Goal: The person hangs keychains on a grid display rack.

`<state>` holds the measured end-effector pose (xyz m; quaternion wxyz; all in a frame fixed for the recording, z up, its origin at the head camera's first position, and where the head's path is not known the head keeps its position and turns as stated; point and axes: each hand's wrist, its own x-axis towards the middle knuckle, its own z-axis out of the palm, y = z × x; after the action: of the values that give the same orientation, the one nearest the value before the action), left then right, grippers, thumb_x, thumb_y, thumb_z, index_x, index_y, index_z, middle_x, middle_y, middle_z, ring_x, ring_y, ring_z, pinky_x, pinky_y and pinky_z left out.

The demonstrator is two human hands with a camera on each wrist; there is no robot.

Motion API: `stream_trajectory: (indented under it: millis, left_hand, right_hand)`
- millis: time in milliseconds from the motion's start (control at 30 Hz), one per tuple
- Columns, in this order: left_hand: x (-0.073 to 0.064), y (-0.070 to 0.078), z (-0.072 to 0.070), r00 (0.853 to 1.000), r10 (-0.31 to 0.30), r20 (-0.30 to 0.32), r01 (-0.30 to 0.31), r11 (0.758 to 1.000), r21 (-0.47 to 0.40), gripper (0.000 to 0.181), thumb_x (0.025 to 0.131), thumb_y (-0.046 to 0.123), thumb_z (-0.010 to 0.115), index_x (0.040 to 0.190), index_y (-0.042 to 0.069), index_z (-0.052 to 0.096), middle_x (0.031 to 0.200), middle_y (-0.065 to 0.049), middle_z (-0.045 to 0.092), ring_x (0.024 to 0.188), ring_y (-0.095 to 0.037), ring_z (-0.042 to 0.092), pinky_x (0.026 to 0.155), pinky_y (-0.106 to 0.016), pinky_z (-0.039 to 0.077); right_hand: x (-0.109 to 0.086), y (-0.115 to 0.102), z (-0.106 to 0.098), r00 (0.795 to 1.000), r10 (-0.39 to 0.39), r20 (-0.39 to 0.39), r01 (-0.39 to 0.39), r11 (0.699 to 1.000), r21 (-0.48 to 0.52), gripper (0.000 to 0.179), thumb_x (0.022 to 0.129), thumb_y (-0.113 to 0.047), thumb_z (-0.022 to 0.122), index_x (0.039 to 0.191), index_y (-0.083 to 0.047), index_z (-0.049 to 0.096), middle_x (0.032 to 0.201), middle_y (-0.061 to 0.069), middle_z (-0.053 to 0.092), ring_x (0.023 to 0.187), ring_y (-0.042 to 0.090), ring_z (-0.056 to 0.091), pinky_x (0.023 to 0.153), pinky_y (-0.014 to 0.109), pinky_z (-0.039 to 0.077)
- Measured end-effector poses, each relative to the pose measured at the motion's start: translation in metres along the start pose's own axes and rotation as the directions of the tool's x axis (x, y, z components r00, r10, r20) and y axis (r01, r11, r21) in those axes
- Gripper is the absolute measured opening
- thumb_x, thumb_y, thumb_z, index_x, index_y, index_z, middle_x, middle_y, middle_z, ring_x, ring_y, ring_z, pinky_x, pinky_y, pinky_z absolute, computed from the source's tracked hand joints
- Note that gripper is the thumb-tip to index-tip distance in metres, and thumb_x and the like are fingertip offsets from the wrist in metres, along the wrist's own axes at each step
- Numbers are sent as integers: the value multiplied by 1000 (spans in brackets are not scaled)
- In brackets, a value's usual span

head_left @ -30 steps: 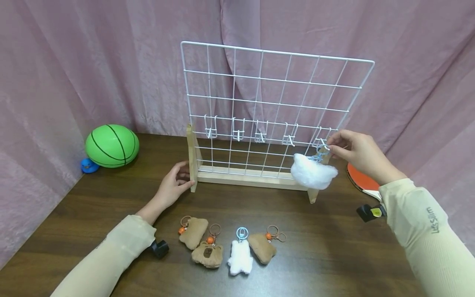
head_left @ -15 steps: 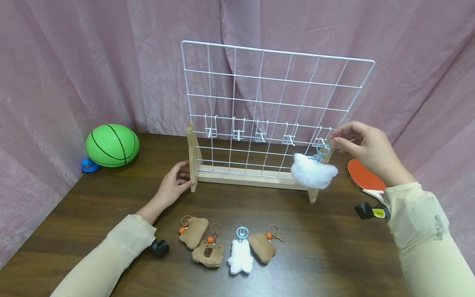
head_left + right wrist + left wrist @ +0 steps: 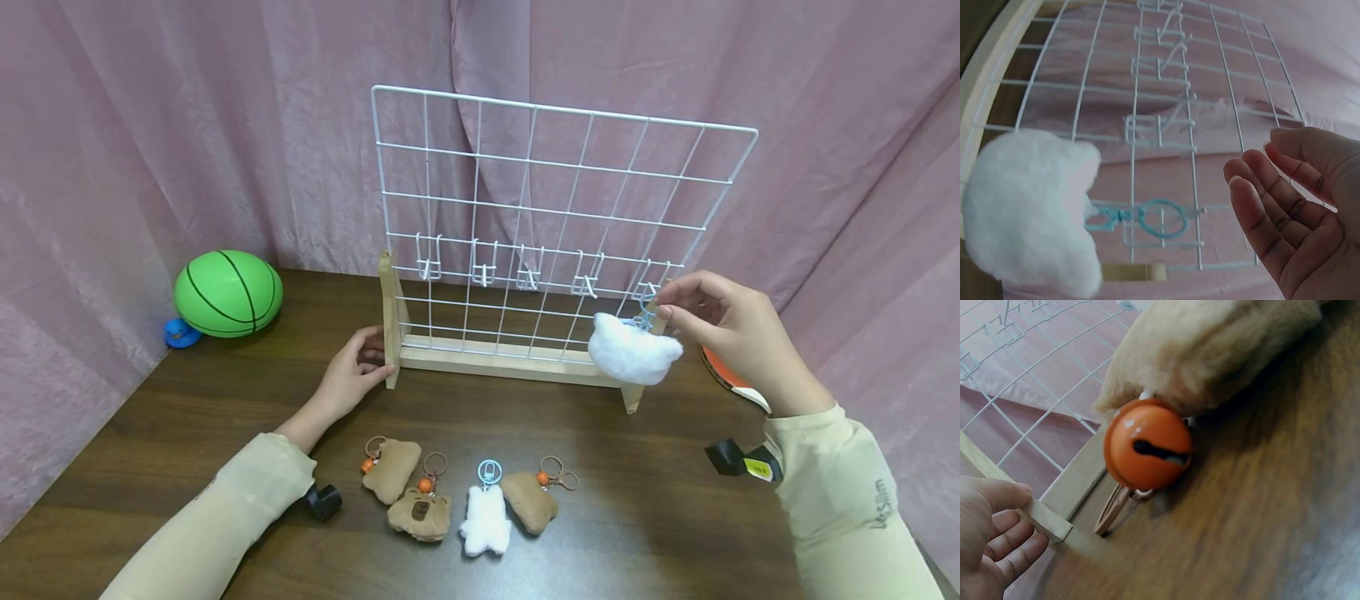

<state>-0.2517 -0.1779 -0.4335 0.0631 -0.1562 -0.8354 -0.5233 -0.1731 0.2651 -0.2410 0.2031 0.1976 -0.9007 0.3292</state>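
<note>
A white plush keychain (image 3: 633, 350) hangs by its blue ring (image 3: 1185, 220) from the rightmost hook of a white wire grid rack (image 3: 510, 357). Close beside that ring is my right hand (image 3: 727, 333), its fingers loosely bent and holding nothing; the right wrist view shows a gap between fingertips and ring. My left hand (image 3: 348, 373) holds the rack's left wooden foot (image 3: 391, 333), thumb against its front edge, other fingers behind, partly hidden. In front of the rack lie brown plush keychains (image 3: 420, 515) with orange bells (image 3: 1147, 445), and a white one (image 3: 486, 521).
Several other white hooks (image 3: 483, 271) line the grid. A green ball (image 3: 228, 293) and a blue rubber duck (image 3: 180, 333) sit at the table's left. Partly behind my right hand lies a red table tennis paddle (image 3: 723, 371). Pink curtains (image 3: 300, 125) enclose the table.
My right hand has let go of the blue ring, moved up and right, then come back down close to it. The white keychain stays hanging; my left hand stays in place.
</note>
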Motion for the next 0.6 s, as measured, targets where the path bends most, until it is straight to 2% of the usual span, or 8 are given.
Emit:
stream_trajectory:
  millis: [233,467,600]
  left_hand:
    - [1,1,0,1000,-8,0,8,1000,3,61,88,3,67,141,-1,37,121,-25,55,107,-34,57,75,-12,48]
    - [0,0,0,1000,2,-10,-2,1000,16,60,88,3,67,141,-2,37,121,-26,55,106,-32,57,76,-13,50]
    - [0,0,1,1000,2,-12,-2,1000,15,60,88,2,67,140,-3,37,121,-26,55,106,-33,57,76,-14,50]
  right_hand:
    - [-14,-2,14,998,-63,-11,63,998,15,21,82,-1,73,100,-11,68,89,-28,61,65,-2,58,60,10,45]
    - [-25,0,28,995,-99,27,99,995,14,23,81,1,72,100,-10,67,93,-2,68,66,-1,60,60,12,48]
    - [-32,-1,34,991,-129,36,128,991,36,24,80,4,72,100,-10,67,92,4,68,71,-4,59,63,11,49]
